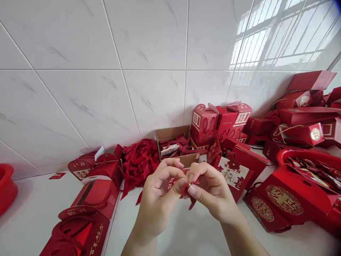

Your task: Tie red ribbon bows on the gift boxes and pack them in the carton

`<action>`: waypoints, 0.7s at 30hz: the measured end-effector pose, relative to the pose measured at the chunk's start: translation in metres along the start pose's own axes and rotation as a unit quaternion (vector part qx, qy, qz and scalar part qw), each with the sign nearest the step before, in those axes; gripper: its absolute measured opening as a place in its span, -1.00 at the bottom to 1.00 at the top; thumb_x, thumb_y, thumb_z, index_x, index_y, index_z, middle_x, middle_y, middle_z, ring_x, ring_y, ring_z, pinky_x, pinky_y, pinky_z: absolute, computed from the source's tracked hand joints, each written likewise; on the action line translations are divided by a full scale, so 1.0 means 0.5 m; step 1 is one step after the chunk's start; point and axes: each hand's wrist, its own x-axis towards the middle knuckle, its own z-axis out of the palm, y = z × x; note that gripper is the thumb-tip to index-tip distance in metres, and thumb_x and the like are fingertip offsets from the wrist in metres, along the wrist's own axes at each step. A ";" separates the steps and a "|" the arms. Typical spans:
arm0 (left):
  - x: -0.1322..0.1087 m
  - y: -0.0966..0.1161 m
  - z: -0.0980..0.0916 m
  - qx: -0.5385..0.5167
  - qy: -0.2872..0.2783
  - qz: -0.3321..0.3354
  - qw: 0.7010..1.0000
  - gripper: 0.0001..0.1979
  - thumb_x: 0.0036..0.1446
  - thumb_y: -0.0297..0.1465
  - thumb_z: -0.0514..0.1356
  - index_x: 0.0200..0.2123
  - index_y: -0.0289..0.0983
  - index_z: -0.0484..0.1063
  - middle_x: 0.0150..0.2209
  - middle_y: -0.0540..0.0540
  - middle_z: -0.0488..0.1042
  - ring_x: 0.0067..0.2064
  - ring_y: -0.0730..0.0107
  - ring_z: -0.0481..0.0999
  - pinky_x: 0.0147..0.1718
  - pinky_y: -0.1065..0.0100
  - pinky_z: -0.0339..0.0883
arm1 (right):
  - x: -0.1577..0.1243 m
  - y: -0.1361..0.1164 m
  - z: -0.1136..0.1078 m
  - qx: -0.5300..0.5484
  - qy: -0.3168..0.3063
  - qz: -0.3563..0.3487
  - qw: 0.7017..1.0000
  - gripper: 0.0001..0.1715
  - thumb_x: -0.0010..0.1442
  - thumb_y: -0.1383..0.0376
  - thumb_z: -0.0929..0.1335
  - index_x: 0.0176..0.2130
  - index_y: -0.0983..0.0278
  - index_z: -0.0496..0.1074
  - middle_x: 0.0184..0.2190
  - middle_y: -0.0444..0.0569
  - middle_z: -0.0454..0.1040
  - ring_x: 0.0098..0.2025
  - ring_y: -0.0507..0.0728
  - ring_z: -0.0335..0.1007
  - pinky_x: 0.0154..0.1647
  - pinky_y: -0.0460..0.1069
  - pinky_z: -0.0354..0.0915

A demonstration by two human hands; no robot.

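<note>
Above the white table, my left hand (pixel 161 193) and my right hand (pixel 214 192) meet at the fingertips. Both pinch a small red ribbon (pixel 183 192) that carries a round gold bead (pixel 189 185). The ribbon's tail hangs below my right thumb; the rest is partly covered by my fingers. Just behind my hands stands an open cardboard box (pixel 170 133) with red ribbon pieces and cards in it. A heap of loose red ribbon (pixel 141 160) lies to its left. Right of my right hand, a red gift box (pixel 231 174) has a white printed front.
Red gift boxes with rope handles (pixel 93 209) line the left side. Small red boxes (pixel 205 119) are stacked against the tiled wall (pixel 154 96). More boxes (pixel 301 115) pile up at right, beside a red basin (pixel 282 156) of packets. Another red basin (pixel 6 188) stands far left.
</note>
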 end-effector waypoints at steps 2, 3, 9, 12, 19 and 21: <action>0.003 -0.008 0.003 -0.024 -0.003 0.011 1.000 -0.85 0.11 -0.32 0.29 -0.46 -0.24 0.53 -0.17 -0.12 0.28 -0.14 0.34 0.39 -0.40 0.50 0.40 | -0.002 -0.001 0.007 -0.012 0.017 -0.001 1.000 -0.87 0.18 0.33 0.41 -0.31 0.22 0.33 -0.46 -0.16 0.34 -0.49 -0.04 0.32 -0.63 -0.19 0.25; 0.003 -0.012 0.004 -0.033 -0.003 0.018 0.999 -0.84 0.11 -0.31 0.30 -0.47 -0.24 0.53 -0.17 -0.12 0.30 -0.12 0.34 0.39 -0.36 0.50 0.40 | -0.004 -0.002 0.010 -0.021 0.028 -0.003 0.999 -0.86 0.17 0.33 0.41 -0.31 0.22 0.34 -0.45 -0.16 0.34 -0.48 -0.04 0.33 -0.60 -0.19 0.27; 0.003 -0.027 0.013 -0.054 0.062 0.028 0.996 -0.94 0.01 -0.33 0.38 -0.46 -0.17 0.61 -0.20 -0.09 0.32 -0.17 0.36 0.42 -0.35 0.46 0.42 | -0.006 0.000 0.022 -0.067 0.083 -0.020 0.994 -0.90 0.18 0.32 0.41 -0.32 0.22 0.38 -0.43 -0.14 0.34 -0.46 -0.03 0.34 -0.56 -0.17 0.32; 0.015 -0.033 0.000 -0.014 0.063 0.049 0.997 -0.90 -0.02 -0.28 0.39 -0.46 -0.17 0.63 -0.26 -0.11 0.38 -0.14 0.29 0.44 -0.25 0.38 0.42 | -0.004 0.002 0.015 -0.068 0.082 -0.003 0.994 -0.90 0.19 0.31 0.41 -0.33 0.22 0.38 -0.45 -0.14 0.32 -0.49 -0.03 0.34 -0.61 -0.17 0.28; 0.056 -0.068 -0.115 0.269 0.093 -0.024 0.958 -0.67 0.07 -0.13 0.29 -0.16 -0.20 0.53 -0.15 -0.15 0.54 -0.04 0.16 0.49 0.04 0.14 0.30 | -0.002 -0.010 -0.041 -0.076 0.168 -0.017 0.983 -0.90 0.14 0.29 0.46 -0.33 0.20 0.45 -0.42 -0.14 0.39 -0.45 -0.03 0.33 -0.48 -0.14 0.32; 0.061 -0.092 -0.135 0.310 0.048 -0.054 0.948 -0.67 0.01 -0.21 0.33 -0.15 -0.20 0.52 -0.08 -0.14 0.52 0.00 0.15 0.48 0.05 0.15 0.30 | 0.001 -0.011 -0.055 -0.072 0.194 0.007 0.978 -0.86 0.11 0.26 0.47 -0.32 0.21 0.44 -0.41 -0.13 0.41 -0.42 -0.01 0.34 -0.43 -0.13 0.32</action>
